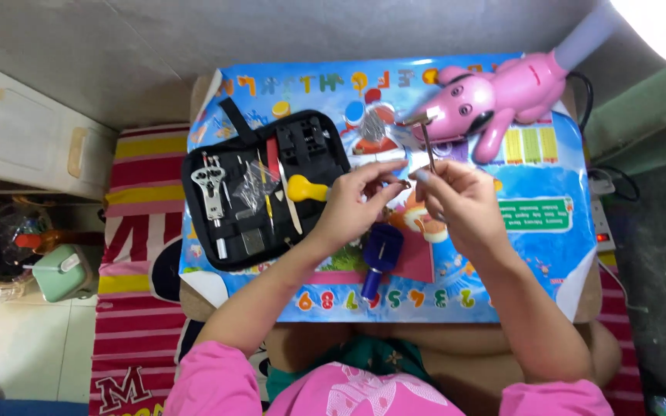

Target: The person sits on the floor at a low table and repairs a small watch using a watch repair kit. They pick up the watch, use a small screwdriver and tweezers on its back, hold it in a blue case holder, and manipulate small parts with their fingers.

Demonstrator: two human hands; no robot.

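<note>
Hands meet above the mat (533, 185): the left hand (352, 204) pinches a small dark part (405, 185) at its fingertips, and the right hand (460, 196) grips thin tweezers (430, 154) pointing away. That part could slip and vanish among the mat's busy colours, since it hangs unsupported. Beside the hands, a black tool case (260, 189) lies open, near a blue tool (379, 258) and a pink dog lamp (495, 96). Striped rug (136, 254) covers the floor.

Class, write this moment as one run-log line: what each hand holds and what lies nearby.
left hand: pinches small dark part | right hand: holds thin metal tool | nearby: open black tool case, blue cylindrical tool
</note>
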